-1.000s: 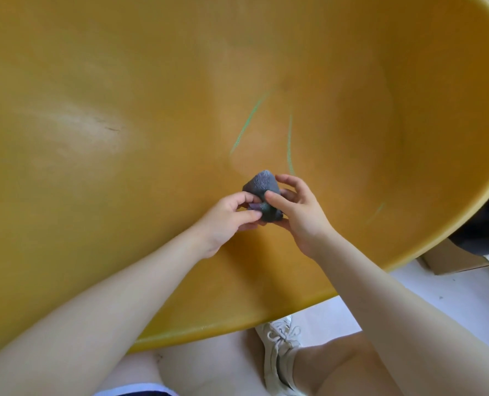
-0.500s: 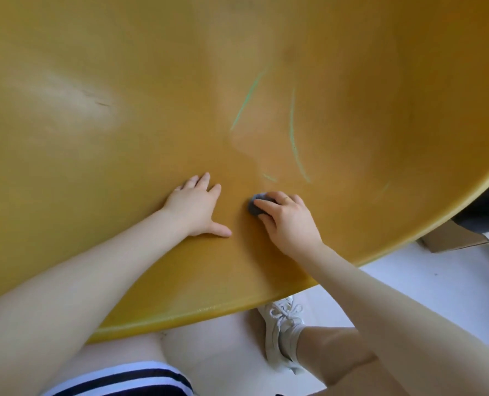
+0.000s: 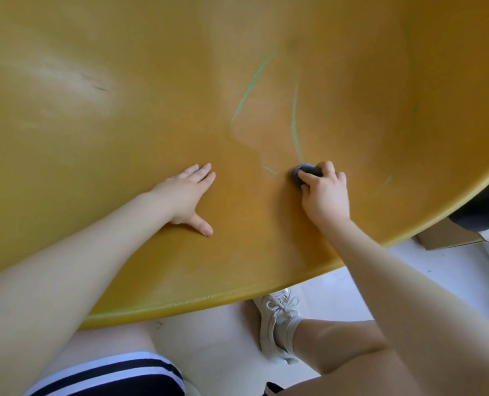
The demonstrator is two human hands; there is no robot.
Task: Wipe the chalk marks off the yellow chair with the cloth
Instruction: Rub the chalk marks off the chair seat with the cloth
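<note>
The cloth (image 3: 304, 173), a small dark grey wad, is sitting right of frame centre, pressed against the yellow chair (image 3: 123, 124); bunched into a lump, it is showing no clear long axis. The right hand (image 3: 324, 195) is gripping it with curled fingers and thumb, covering most of it. The wad is touching the lower end of a long green chalk line (image 3: 294, 121) that is running nearly straight up the frame. A second line (image 3: 250, 87) is slanting toward the upper right, a short dash (image 3: 270, 169) is lying just left of the cloth, and a faint stroke (image 3: 386, 181) is showing near the rim at right. The left hand (image 3: 187, 195) is resting flat on the shell at centre left, fingers straight, thumb splayed. Below the curved rim, a pale floor (image 3: 451, 270) is showing, with a white sneaker (image 3: 277, 321) at lower centre, striped shorts (image 3: 109, 375) at lower left, and a cardboard box (image 3: 448, 235) at the right edge.
</note>
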